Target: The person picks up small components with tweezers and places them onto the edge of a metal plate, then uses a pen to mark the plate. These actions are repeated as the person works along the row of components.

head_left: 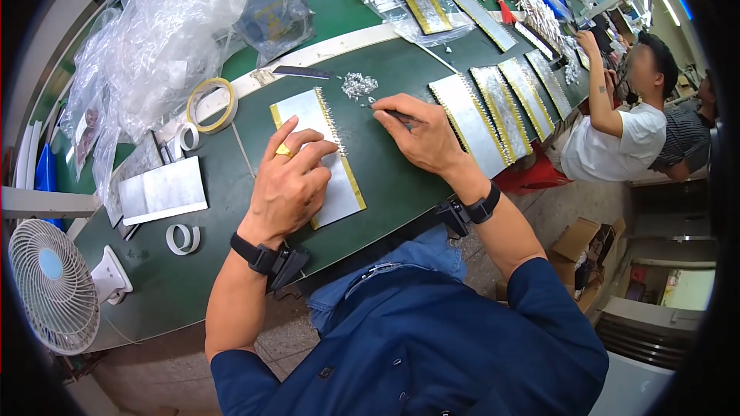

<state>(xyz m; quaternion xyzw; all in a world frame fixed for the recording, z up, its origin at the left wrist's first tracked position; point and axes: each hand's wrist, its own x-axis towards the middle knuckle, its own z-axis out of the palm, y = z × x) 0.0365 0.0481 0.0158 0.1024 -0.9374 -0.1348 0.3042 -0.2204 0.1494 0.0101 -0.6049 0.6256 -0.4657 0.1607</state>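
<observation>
My left hand (pixel 289 185) rests on a flat silvery plate (pixel 306 112) with yellow strips and a row of small pieces along its right edge. Its fingers are bent and apart, one wrapped in something yellow, with a fingertip at the row. To the right, my right hand (pixel 422 132) is closed in a pinch on a thin dark tool (pixel 397 115), mostly hidden by the fingers. Just beyond the pinch lies a loose pile of tiny shiny pieces (pixel 358 85). Several similar plates (pixel 472 119) with edge rows lie right of that hand.
A yellow tape roll (pixel 212 104), white strip coils (pixel 183 239), another silvery plate (pixel 163 189) and a white fan (pixel 55 285) stand left. Clear plastic bags (pixel 154 38) heap at the far left. A dark flat strip (pixel 302 72) lies behind the plate. A co-worker (pixel 620 123) sits right.
</observation>
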